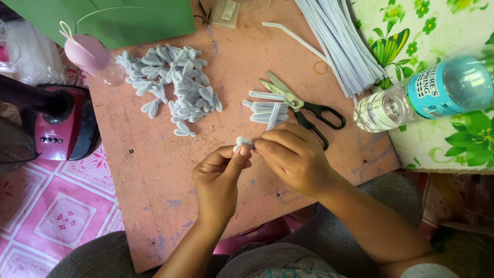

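Pale, perhaps lilac, pipe cleaners [267,111]

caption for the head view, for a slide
Both hands bend a pale pipe-cleaner piece over a pink board, scissors nearby.

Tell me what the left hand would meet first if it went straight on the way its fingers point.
The left hand points up and right, away from the body. Past the small white piece it pinches, it would likely reach the cut strips beside the scissors, though depth is unclear.
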